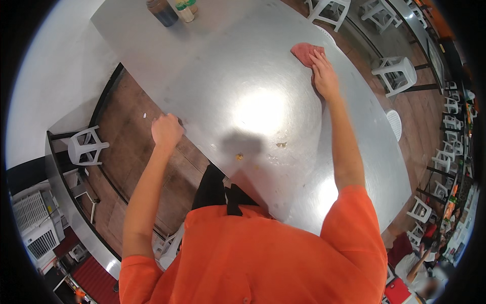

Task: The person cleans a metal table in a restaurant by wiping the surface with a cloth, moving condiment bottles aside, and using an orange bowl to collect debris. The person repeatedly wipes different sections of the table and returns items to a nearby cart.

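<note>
Near the far right edge of the metal tabletop (212, 87), my right hand (323, 74) presses on a reddish-pink cloth (305, 54), its fingers lying over the cloth's right part. My left hand (167, 130) is curled at the table's left edge, with its fingertips hidden; whether it grips the edge does not show. Between my arms, closer to my body, a yellowish food scrap (239, 156) and a pale scrap (281, 145) lie on the metal. Small wet-looking spots (274, 159) are beside them.
A bottle of dark liquid (162, 13) and shakers with green lids (185, 12) stand at the table's far left. White plastic stools (396, 74) are beyond the right edge, another stool (86, 146) is at left. A person in a light top (412, 268) is at lower right.
</note>
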`<state>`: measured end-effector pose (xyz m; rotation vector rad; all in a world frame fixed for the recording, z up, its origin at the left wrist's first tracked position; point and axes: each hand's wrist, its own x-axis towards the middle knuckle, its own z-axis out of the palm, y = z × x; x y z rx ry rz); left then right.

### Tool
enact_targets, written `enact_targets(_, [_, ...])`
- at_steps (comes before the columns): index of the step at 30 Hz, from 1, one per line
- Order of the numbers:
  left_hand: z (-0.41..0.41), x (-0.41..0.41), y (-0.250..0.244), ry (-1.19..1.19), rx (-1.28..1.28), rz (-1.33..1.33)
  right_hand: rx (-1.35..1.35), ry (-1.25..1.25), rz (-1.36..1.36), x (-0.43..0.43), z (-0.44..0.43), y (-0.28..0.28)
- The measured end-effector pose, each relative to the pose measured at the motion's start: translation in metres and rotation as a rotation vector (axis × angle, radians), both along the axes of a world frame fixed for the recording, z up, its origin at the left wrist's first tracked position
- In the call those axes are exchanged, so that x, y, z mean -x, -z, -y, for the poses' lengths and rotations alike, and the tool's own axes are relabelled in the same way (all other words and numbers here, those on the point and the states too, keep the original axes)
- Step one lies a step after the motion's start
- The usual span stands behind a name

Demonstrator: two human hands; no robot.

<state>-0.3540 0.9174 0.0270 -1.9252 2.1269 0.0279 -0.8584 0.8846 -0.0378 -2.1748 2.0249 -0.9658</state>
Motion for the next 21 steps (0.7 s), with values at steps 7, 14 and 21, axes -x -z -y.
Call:
enact_targets(7, [0.0,0.0,-0.007,-0.017,-0.08,0.028,-0.174,-0.249,0.056,-0.108,-0.063,-0.018])
enact_targets(14, [-0.004,-0.003,0.001,0.017,0.02,-0.077,-0.215,-0.485,0.168,-0.143,-0.151,-0.037])
enact_targets(21, [-0.003,-0.006,0.001,-0.037,-0.023,-0.014,-0.136,0.017,0.65,-0.112,-0.058,-0.061])
